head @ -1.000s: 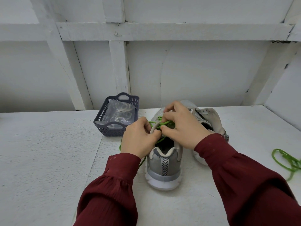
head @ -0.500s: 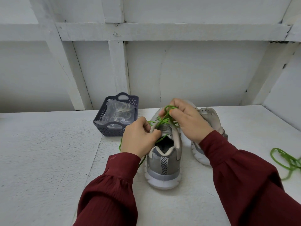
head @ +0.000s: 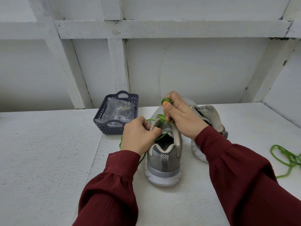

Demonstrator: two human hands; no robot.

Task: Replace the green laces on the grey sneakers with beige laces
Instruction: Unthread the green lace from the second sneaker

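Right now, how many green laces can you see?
2. One green lace threads the near grey sneaker, gripped by the right hand; the other green lace lies loose on the table, far right.

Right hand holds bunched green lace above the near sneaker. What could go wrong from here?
1. The green lace bunched in the right hand may snag in the eyelets, possibly lifting the near sneaker if the left hand slips.
2. The lace end trailing below the left hand could tangle.

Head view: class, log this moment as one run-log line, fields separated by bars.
step: unlacing near sneaker | right hand: pinches green lace, raised | left hand: grips sneaker collar | loose lace: on table, right
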